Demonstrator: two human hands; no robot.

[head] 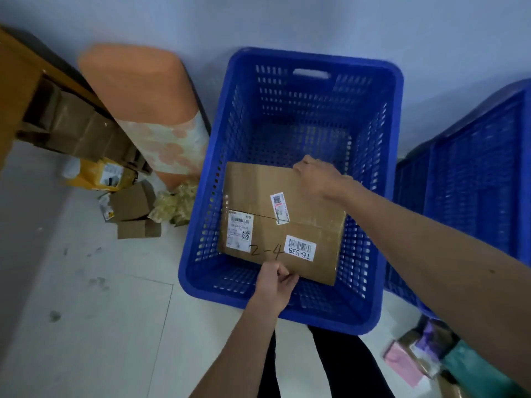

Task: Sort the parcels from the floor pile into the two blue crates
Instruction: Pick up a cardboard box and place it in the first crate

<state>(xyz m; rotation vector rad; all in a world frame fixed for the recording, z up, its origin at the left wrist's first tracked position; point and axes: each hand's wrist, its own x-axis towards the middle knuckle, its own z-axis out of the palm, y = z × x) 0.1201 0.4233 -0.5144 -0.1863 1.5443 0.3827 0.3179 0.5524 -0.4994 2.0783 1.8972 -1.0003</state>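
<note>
Cardboard parcel [258,191] in blue crate [287,116]

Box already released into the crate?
No: the left hand pinches the near edge of the box and the right hand grips its far edge, inside the crate.

Parcel sorting room indicated by: blue crate [287,313], second blue crate [474,168], barcode-labelled cardboard parcel [258,188], small boxes [133,202] and yellow mailer [92,175] heaped on tiled floor [86,311], bare wall [287,21].
</note>
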